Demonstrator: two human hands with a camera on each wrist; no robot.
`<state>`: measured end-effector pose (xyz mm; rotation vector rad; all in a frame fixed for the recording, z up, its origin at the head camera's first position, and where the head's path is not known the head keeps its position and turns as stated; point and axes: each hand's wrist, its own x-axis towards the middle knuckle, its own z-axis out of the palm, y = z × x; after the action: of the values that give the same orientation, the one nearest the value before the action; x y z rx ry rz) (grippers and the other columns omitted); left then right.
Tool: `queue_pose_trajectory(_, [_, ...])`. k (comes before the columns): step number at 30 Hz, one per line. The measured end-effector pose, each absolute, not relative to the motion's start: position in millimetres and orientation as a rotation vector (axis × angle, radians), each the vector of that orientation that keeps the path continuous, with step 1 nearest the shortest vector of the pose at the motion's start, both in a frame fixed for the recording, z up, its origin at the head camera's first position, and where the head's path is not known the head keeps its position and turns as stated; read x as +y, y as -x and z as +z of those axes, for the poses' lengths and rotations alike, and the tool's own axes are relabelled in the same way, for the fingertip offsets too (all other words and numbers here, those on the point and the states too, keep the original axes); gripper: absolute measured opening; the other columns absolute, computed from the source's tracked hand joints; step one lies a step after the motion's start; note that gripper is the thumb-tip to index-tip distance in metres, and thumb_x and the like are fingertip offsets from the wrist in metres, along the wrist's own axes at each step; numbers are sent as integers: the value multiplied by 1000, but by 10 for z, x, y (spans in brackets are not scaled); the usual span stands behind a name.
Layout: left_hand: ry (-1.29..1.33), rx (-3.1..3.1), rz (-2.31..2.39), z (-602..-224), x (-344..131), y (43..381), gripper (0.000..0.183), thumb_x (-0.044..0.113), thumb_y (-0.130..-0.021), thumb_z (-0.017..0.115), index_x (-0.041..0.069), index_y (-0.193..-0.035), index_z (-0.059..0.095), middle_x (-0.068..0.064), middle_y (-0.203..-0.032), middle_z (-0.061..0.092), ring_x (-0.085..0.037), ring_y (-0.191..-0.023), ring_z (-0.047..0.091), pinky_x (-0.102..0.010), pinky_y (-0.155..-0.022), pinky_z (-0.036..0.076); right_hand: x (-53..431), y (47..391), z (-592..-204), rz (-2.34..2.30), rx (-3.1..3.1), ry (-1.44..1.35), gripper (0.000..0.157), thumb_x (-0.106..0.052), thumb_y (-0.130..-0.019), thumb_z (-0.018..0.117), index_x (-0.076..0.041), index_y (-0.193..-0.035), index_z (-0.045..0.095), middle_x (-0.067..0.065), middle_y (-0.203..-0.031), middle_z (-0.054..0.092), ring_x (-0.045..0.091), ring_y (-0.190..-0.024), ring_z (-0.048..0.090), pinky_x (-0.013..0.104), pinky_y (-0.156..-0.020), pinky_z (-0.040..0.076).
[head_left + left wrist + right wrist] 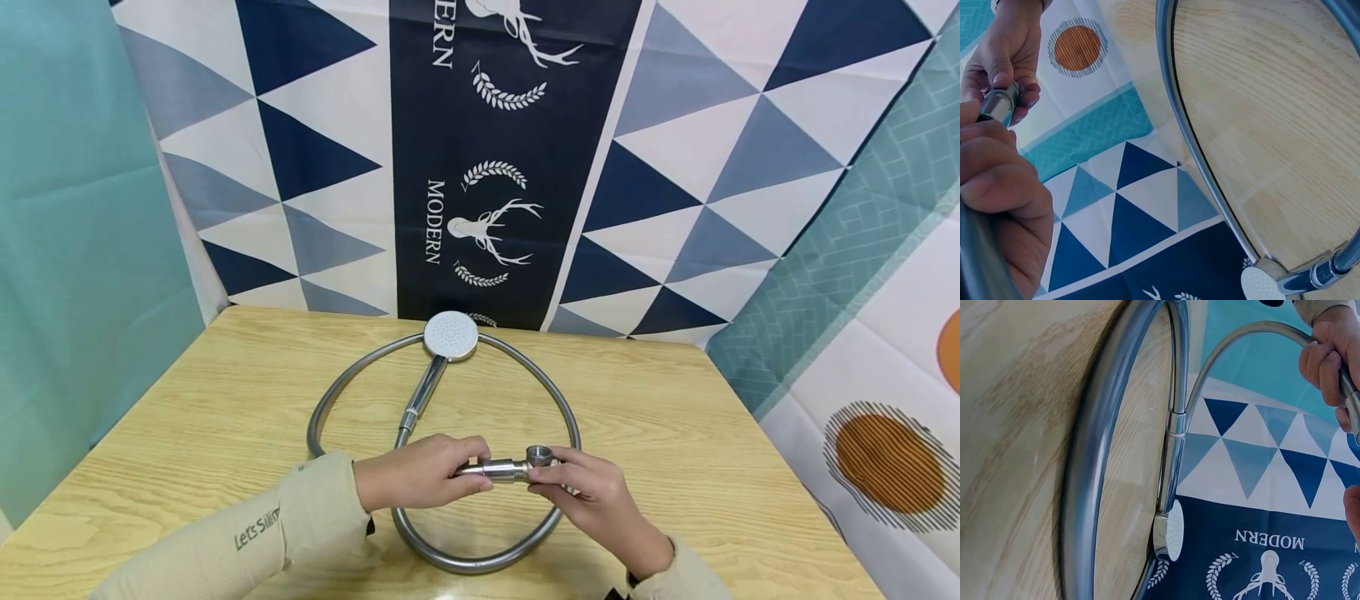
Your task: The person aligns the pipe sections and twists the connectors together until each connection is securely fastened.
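My left hand (420, 472) grips the end of a grey shower hose (476, 567) near its chrome connector (504, 471). Thumb and fingers of my right hand (592, 493) pinch a metal fitting with a round threaded opening (538, 455), which faces up. Connector and fitting meet in line between the hands; how far they are joined I cannot tell. Further back lies a handheld shower head (451, 335), white face up, with its chrome handle (427, 387) toward me. In the right wrist view the left hand (1333, 365) curls round the hose, while the fitting is out of frame.
The hose loops widely over the light wooden table (660, 433), passing behind the shower head and under the hands. A patterned cloth (330, 150) hangs along the table's back edge. Teal cloth (82, 250) hangs at the left, and a printed curtain (877, 392) at the right.
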<state>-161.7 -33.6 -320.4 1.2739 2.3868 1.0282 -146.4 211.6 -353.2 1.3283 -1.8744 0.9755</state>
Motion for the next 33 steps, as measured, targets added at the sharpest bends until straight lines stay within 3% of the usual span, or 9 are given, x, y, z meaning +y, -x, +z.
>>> queue_pose_trajectory(8, [-1252,2351,1052,-3203,-365,1634,24,17,-105,38,6,-97,58,9,-71,42,-1,-61,37,-20,-60,38,2098,1465,-3526,987,-1873,-1334,19,-18,-92,63,0,-90,69,20,-88,67,28,-75,68,18,-72,52])
queue_pose_trajectory(16, [-1173,2361,1038,-3167,-353,1607,8,18,-101,52,10,-99,53,10,-61,43,-1,-51,37,-18,-50,33,2096,1469,-3521,973,-1856,-1341,18,-17,-92,63,0,-89,69,20,-87,67,28,-74,68,18,-70,52])
queue_pose_trajectory(20, [-1147,2344,1061,-3151,-338,1600,11,18,-97,58,11,-98,49,10,-59,44,-1,-49,38,-17,-49,33,2103,1471,-3526,970,-1845,-1343,18,-17,-92,63,0,-89,68,20,-87,67,27,-75,68,18,-70,52])
queue_pose_trajectory(29, [-1136,2312,1082,-3150,-369,1652,33,20,-105,39,2,-99,66,8,-62,37,-4,-57,36,-22,-62,39,2091,1467,-3527,983,-1874,-1337,18,-17,-92,63,0,-91,69,20,-88,67,29,-76,68,19,-73,52])
queue_pose_trajectory(33, [-1196,2350,1048,-3146,-355,1671,30,17,-104,41,2,-93,65,9,-62,38,-2,-57,37,-21,-61,40,2084,1476,-3513,983,-1881,-1321,19,-17,-93,62,0,-91,69,19,-88,67,29,-76,68,19,-73,52])
